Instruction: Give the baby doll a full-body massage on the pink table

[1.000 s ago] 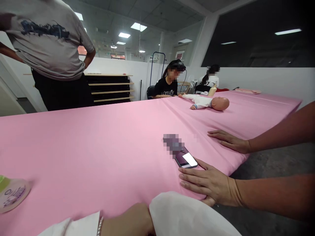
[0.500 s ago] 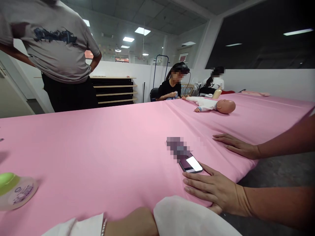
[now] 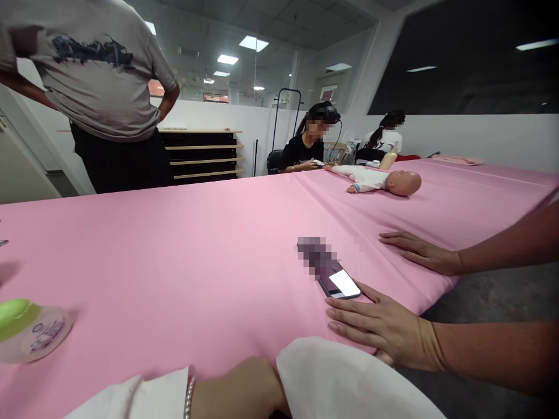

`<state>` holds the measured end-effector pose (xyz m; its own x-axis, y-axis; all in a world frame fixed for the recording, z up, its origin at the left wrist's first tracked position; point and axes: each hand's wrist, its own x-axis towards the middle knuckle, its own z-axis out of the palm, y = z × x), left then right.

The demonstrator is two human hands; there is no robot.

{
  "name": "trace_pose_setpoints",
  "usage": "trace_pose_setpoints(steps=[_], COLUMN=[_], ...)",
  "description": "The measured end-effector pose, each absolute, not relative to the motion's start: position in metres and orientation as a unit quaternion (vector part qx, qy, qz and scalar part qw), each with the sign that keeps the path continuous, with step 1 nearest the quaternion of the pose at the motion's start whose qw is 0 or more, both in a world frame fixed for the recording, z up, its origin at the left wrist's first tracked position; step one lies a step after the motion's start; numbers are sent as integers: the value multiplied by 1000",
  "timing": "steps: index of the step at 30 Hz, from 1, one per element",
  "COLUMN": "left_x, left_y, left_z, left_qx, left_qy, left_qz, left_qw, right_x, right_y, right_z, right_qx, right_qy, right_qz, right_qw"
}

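My left hand [image 3: 244, 385] is at the bottom edge, its back and wrist in sight with a beaded bracelet [image 3: 189, 398]; its fingers are hidden behind a white sleeve [image 3: 349, 378]. My right hand does not show. Both sleeves in view are white, and they lie at the near edge of the pink cloth [image 3: 196, 262]. A phone [image 3: 343, 283] with a lit screen rests on the cloth, partly pixelated. Beside its lower end lies a hand [image 3: 384, 331] of another person, spread flat; that person's other hand [image 3: 423, 253] is flat farther back.
A green-lidded bottle [image 3: 39, 331] stands at the left. A doll [image 3: 371, 177] in white lies at the far side, near a cream bottle [image 3: 388, 160]. A person [image 3: 109, 87] stands behind the table; two seated people [image 3: 305, 145] are beyond it.
The view has shifted slightly, so the table objects sit a little higher. The seated person in black has lowered the hands slightly. My left hand has barely moved.
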<state>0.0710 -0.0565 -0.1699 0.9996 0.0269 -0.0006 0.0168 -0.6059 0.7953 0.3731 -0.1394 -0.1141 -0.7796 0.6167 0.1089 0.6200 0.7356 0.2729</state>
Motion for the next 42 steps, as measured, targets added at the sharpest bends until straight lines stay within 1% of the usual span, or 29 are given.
trace_pose_setpoints(steps=[8,15,20,24,27,32,36,39,42], left_x=[62,62,63,63,62,62,62,62,62], left_y=[-59,-59,-62,-66,-69,-72,-72,-72,-71], left_z=[-143,-133,-124,-110,-106,-107,-106,-106,-110], left_qx=[892,890,888,870,859,838,835,840,843], left_qy=[-25,-35,-41,-31,-10,-7,-16,-21,-29], left_qz=[18,30,33,28,21,27,23,27,45], left_qw=[451,454,456,492,512,546,549,542,536], right_x=[372,373,377,376,376,375,373,373,374], right_y=[-143,-144,-148,-152,-154,-157,-159,-158,-158], right_z=[-113,-116,-119,-117,-116,-115,-112,-111,-110], right_qx=[-314,-322,-337,-354,-351,-403,-436,-429,-401], right_qy=[-929,-928,-929,-927,-930,-915,-898,-902,-916], right_qz=[-190,-185,-149,-125,-111,7,57,55,8], right_qw=[-36,-34,-35,-13,-16,28,21,17,-7])
